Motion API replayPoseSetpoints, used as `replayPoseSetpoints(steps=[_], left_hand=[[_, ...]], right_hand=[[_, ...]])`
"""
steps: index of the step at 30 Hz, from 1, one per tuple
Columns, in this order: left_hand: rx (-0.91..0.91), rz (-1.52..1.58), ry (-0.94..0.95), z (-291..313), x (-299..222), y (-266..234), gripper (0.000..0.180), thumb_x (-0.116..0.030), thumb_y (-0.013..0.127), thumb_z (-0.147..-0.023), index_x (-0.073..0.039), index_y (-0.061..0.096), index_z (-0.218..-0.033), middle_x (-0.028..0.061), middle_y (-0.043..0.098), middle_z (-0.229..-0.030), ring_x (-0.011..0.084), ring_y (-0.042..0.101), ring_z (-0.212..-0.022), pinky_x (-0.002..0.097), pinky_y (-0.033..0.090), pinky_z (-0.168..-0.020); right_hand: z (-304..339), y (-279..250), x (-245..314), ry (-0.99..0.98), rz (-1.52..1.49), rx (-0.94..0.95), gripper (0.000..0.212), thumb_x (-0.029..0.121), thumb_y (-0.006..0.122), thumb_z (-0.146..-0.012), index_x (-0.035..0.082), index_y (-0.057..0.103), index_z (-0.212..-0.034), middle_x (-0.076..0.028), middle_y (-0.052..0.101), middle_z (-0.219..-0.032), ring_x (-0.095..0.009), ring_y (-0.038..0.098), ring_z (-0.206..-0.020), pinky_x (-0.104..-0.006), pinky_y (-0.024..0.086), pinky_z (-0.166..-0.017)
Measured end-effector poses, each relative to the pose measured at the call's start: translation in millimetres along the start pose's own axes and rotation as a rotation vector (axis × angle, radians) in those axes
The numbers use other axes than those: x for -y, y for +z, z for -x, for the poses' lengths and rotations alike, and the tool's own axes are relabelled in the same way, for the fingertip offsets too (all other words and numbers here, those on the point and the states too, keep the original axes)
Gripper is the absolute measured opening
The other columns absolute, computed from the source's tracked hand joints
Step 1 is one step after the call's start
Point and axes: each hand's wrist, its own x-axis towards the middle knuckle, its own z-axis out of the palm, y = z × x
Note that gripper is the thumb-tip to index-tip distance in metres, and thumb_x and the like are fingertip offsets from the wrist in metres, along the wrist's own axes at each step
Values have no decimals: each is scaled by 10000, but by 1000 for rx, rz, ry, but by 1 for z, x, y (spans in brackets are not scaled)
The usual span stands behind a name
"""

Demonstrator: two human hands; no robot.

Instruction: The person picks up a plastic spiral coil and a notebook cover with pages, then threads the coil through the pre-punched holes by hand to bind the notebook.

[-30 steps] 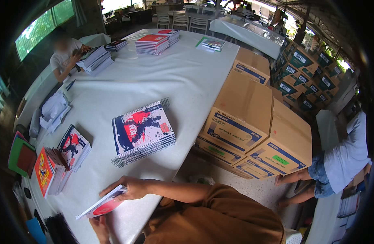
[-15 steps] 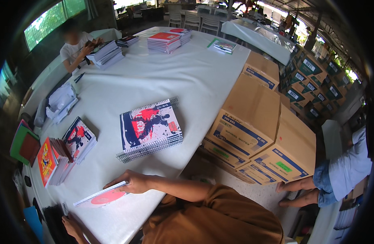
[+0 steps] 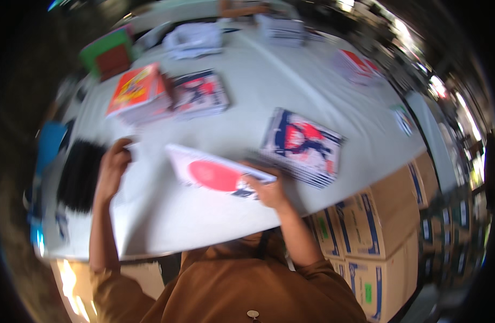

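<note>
My right hand [image 3: 266,188] grips a notebook [image 3: 215,175] at its right end, thumb on the cover; it is white with a big red circle and is tilted above the table. My left hand [image 3: 115,161] is raised with its fingers curled together, beside a pile of black spiral binding coils [image 3: 80,177]. Blur hides what those fingers hold, if anything. Just past my right hand lies a stack of spiral notebooks [image 3: 304,142] with red, white and dark blue covers.
On the white-covered table [image 3: 247,102] stand a stack of orange-covered books [image 3: 137,91] and similar dark blue notebooks [image 3: 199,91]. A crumpled white bundle [image 3: 193,40] lies farther back. Cardboard boxes [image 3: 379,210] are stacked against the table's right side. A blue object [image 3: 51,145] is at the left edge.
The view has swung left. My left hand has risen from the black coils, fingers curled. My right hand still holds the notebook, now in front of me.
</note>
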Motion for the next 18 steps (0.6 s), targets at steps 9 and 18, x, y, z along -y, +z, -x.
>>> replayPoseSetpoints(steps=[9, 18], left_hand=[[205, -53, 53, -1, -27, 33, 372, -368, 420, -939, -30, 508, -812, 7, 416, -655, 103, 372, -633, 246, 359, -610], [236, 20, -7, -3, -21, 41, 497, -474, 406, -917, -11, 499, -763, 23, 426, -612, 108, 402, -604, 257, 373, -580]], right_hand=[[-9, 11, 18, 21, -68, -53, 290, 19, 621, -804, -49, 566, -1082, -53, 626, -941, -93, 560, -853, -235, 441, -785], [-7, 8, 13, -32, -36, -51, 289, 22, 622, -809, -49, 577, -1085, -55, 639, -933, -73, 568, -830, -220, 456, -752]])
